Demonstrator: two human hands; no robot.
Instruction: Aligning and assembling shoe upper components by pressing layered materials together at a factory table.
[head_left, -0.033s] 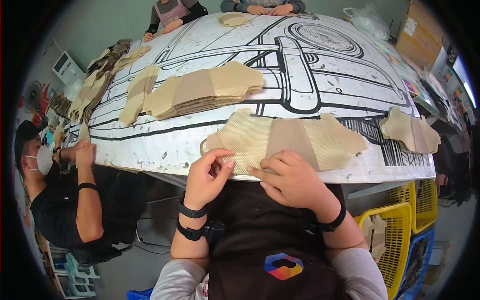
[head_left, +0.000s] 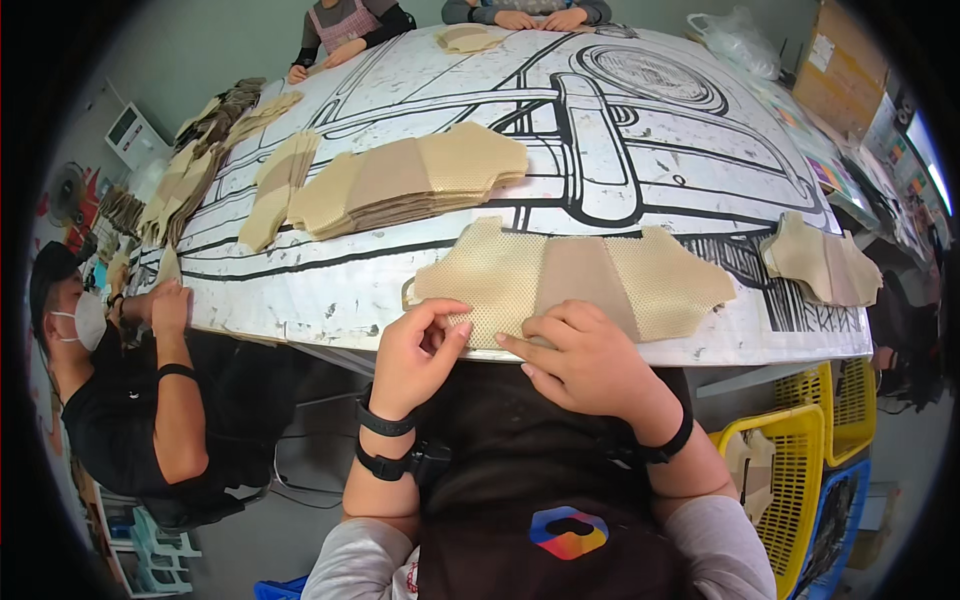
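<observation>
A beige mesh fabric piece (head_left: 470, 275) with a taupe centre panel lies flat at the table's near edge in front of me. At its lower left edge, my left hand (head_left: 422, 345) is closed, thumb and forefinger pinching the mesh. My right hand (head_left: 590, 365) is on the lower edge below the taupe panel; its forefinger points left along the edge, the other fingers are bent, and the thumb sits below the rim. The fingertips of both hands are close together. Whatever lies under the fabric edge is hidden.
A thick stack of similar pieces (head_left: 395, 190) lies beyond, a smaller stack (head_left: 275, 190) beside it. Another piece (head_left: 822, 262) rests at the right. A co-worker (head_left: 120, 380) sits left; two others work across the table (head_left: 320, 290). Yellow baskets (head_left: 812, 450) stand below right.
</observation>
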